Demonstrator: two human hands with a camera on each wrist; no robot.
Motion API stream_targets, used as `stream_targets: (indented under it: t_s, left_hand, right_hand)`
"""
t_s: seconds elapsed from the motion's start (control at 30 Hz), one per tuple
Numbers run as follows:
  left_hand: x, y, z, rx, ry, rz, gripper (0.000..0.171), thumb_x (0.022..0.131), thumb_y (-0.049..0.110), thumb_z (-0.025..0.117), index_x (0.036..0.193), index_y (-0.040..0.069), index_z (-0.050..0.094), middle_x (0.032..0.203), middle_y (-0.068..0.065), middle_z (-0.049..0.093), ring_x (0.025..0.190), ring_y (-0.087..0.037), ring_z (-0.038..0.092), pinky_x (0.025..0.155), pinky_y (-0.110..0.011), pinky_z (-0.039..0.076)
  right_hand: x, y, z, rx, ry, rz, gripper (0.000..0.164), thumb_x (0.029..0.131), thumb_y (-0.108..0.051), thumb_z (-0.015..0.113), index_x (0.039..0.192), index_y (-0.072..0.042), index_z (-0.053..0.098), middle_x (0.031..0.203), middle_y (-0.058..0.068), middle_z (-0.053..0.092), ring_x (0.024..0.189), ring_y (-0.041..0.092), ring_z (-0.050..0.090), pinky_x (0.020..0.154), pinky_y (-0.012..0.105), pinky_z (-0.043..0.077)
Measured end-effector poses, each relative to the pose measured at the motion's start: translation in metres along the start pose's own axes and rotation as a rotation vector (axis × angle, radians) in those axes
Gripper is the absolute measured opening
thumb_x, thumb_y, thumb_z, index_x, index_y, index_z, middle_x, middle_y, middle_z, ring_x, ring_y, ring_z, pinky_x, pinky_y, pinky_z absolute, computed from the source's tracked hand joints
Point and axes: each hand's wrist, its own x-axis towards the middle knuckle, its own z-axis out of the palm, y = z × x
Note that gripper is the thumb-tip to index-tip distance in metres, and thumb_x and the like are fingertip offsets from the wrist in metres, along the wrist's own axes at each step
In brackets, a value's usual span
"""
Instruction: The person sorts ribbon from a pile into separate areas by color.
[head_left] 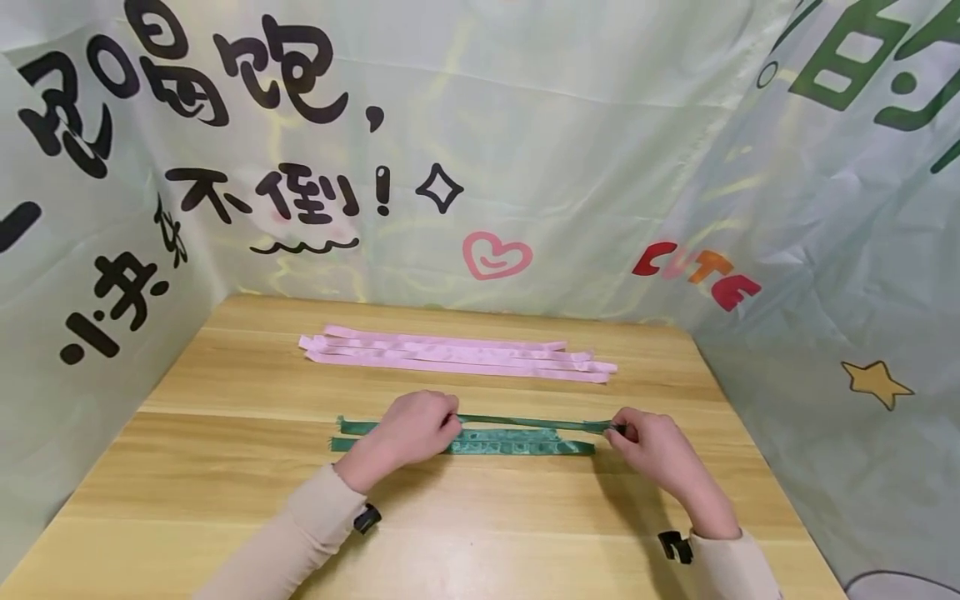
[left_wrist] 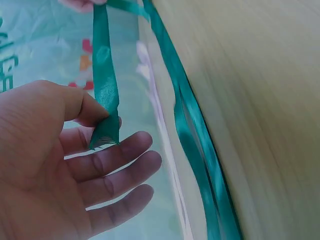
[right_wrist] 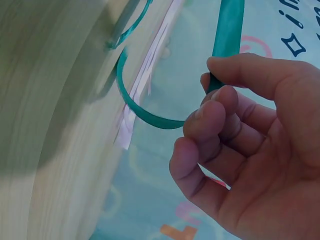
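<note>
A green satin ribbon is stretched between the two hands, above the table. My left hand pinches its frayed end between thumb and index finger; in the left wrist view, that hand's other fingers are spread apart. At the right, my right hand pinches the ribbon between thumb and fingertips. Below that pinch, a curved green length runs from the right fingers toward the table in the right wrist view. More green ribbons lie side by side just under the hands, partly hidden by the left one.
Several pink ribbons lie in a row farther back on the wooden table. Pale printed cloth hangs behind the table and along both sides. Dark clips show at the sleeve cuffs.
</note>
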Motion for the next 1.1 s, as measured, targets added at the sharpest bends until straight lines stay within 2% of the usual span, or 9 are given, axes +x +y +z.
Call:
stream_targets:
  t_s: [0.27, 0.43, 0.77, 1.1]
  left_hand:
    - [-0.028, -0.028, -0.019, -0.032, -0.006, -0.117, 0.031, 0.1, 0.015, 0.058, 0.071, 0.021, 0.051, 0.06, 0.008, 0.038, 0.053, -0.006, 0.034, 0.054, -0.022, 0.029]
    - [-0.044, -0.039, -0.029, -0.041, 0.005, -0.164, 0.025, 0.099, 0.013, 0.059, 0.075, 0.021, 0.057, 0.062, 0.008, 0.045, 0.056, -0.006, 0.039, 0.056, -0.024, 0.034]
    - [-0.074, -0.054, -0.046, -0.085, 0.028, -0.167, 0.022, 0.099, 0.008, 0.061, 0.08, 0.019, 0.062, 0.064, 0.009, 0.048, 0.059, -0.005, 0.042, 0.057, -0.023, 0.036]
    - [-0.098, -0.071, -0.049, -0.132, 0.023, -0.187, 0.02, 0.103, 0.009, 0.057, 0.086, 0.019, 0.06, 0.063, 0.011, 0.042, 0.056, -0.001, 0.039, 0.056, -0.022, 0.035]
  right_hand:
    - [0.001, -0.006, 0.007, 0.01, 0.004, -0.043, 0.007, 0.099, -0.015, 0.071, 0.093, -0.013, 0.069, 0.064, -0.006, 0.048, 0.055, 0.007, 0.039, 0.056, 0.025, 0.034]
    - [0.004, -0.011, 0.01, 0.05, -0.024, -0.061, 0.005, 0.099, -0.014, 0.071, 0.094, -0.013, 0.07, 0.065, -0.006, 0.049, 0.056, 0.005, 0.04, 0.057, 0.025, 0.035]
    - [0.007, -0.015, 0.013, 0.123, -0.057, -0.09, 0.005, 0.1, -0.015, 0.071, 0.095, -0.014, 0.071, 0.065, -0.007, 0.049, 0.055, 0.003, 0.04, 0.056, 0.024, 0.037]
    - [0.011, -0.017, 0.017, 0.145, -0.082, -0.121, 0.006, 0.102, -0.015, 0.068, 0.101, -0.011, 0.072, 0.067, -0.008, 0.051, 0.057, 0.002, 0.041, 0.057, 0.024, 0.038]
